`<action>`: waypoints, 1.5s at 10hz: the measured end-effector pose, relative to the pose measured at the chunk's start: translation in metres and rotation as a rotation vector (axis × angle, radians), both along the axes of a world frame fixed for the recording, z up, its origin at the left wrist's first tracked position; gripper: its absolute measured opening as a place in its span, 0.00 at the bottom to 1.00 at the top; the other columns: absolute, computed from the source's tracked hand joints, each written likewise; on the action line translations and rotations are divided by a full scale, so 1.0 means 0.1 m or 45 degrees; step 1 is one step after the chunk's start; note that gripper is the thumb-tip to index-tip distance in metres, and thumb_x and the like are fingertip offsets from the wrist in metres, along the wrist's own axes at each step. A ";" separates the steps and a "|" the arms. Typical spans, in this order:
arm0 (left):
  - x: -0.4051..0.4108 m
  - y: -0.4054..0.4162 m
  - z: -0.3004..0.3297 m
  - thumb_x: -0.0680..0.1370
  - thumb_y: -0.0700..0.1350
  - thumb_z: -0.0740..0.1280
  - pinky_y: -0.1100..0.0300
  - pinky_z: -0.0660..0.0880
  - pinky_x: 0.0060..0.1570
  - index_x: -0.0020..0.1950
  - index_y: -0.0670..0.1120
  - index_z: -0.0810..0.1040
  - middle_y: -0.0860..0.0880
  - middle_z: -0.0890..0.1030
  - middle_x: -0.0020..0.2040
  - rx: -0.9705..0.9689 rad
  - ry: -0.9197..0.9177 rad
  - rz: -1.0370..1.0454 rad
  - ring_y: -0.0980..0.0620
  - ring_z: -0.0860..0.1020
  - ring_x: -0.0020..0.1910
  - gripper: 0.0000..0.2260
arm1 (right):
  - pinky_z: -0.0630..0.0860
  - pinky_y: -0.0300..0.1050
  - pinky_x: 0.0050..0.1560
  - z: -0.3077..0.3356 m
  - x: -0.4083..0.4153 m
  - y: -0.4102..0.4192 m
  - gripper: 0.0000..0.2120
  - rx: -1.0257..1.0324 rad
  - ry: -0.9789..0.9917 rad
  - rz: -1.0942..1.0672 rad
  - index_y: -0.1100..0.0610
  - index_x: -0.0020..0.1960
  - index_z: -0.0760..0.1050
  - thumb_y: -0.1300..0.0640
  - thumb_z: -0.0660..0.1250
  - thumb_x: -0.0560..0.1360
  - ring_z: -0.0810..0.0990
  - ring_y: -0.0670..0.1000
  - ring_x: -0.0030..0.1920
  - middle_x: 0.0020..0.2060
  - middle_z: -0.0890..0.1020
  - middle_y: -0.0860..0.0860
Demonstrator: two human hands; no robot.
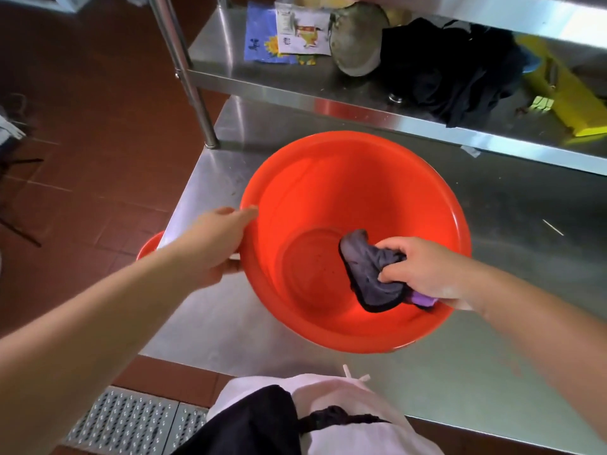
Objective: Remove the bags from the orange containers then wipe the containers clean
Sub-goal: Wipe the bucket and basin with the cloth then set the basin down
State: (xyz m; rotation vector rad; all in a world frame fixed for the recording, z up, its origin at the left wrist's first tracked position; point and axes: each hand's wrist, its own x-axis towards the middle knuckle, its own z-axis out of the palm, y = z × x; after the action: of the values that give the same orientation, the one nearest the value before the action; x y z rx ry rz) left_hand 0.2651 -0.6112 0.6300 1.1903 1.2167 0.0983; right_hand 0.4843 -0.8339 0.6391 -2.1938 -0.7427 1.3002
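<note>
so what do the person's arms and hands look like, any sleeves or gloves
Both forearms are bare, with no sleeves in view. The left hand and right hand wear no gloves, and no rings, watch or bands show. The fingers are uncovered.

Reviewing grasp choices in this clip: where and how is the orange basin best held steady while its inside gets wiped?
Grip the rolled rim of the orange basin at its left edge, coming from the left, as the left hand does now. The rim gives a lip for fingers to hook, and the basin looks tilted toward the person. That side probably keeps clear of the right hand pressing the dark cloth inside.
</note>
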 end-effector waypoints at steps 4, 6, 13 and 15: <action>0.94 0.49 -0.17 0.77 0.71 0.56 0.58 0.75 0.38 0.43 0.44 0.82 0.47 0.83 0.39 0.760 0.331 -0.519 0.48 0.81 0.39 0.31 | 0.69 0.39 0.26 -0.11 -1.31 0.29 0.08 0.121 0.473 -0.177 0.49 0.45 0.79 0.62 0.68 0.72 0.75 0.49 0.25 0.31 0.79 0.51; 1.17 0.38 -0.20 0.81 0.65 0.55 0.53 0.61 0.31 0.32 0.45 0.69 0.47 0.75 0.30 1.243 0.269 -0.764 0.49 0.73 0.32 0.28 | 0.63 0.38 0.24 -0.16 -1.47 0.92 0.10 0.192 0.563 -0.522 0.53 0.47 0.73 0.50 0.57 0.74 0.68 0.53 0.19 0.23 0.76 0.55; 1.28 0.45 -0.29 0.82 0.66 0.55 0.52 0.69 0.35 0.36 0.46 0.70 0.48 0.73 0.32 1.470 0.177 -0.937 0.44 0.73 0.34 0.26 | 0.76 0.54 0.47 0.09 0.23 -0.11 0.10 -0.475 -0.683 1.895 0.48 0.42 0.70 0.44 0.65 0.67 0.78 0.56 0.47 0.43 0.77 0.47; 1.26 0.44 -0.29 0.82 0.66 0.54 0.51 0.72 0.37 0.37 0.46 0.70 0.48 0.73 0.33 1.474 0.202 -0.951 0.43 0.74 0.36 0.27 | 0.73 0.48 0.64 0.01 0.84 0.47 0.22 0.373 -0.867 1.446 0.51 0.44 0.81 0.61 0.49 0.80 0.81 0.53 0.54 0.45 0.84 0.48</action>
State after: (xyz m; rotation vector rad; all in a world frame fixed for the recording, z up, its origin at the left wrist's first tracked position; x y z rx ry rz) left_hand 0.3909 -0.5668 0.6006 2.6357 0.7183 0.1537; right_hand 0.5682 -0.7867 0.6400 -1.9300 -2.4900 0.6673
